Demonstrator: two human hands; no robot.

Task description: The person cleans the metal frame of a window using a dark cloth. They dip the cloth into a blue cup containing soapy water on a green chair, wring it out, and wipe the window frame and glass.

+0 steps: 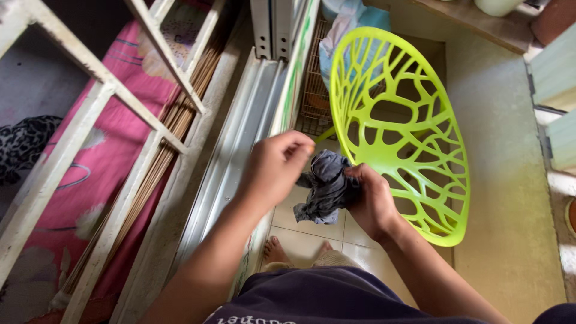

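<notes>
Fingers (354,180) of both hands pinch a crumpled grey cloth (327,189), held above the tiled floor (303,234).
Loosely bunched, its hanging end could snag the lime-green lattice chair (399,129) just beside the right hand (372,201) or slip from the left hand (273,168).

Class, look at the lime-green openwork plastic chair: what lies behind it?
Behind the lime-green openwork plastic chair, a brown wire basket and pale blue cloth show through its holes; the basket's lower part and contents are covered.
</notes>
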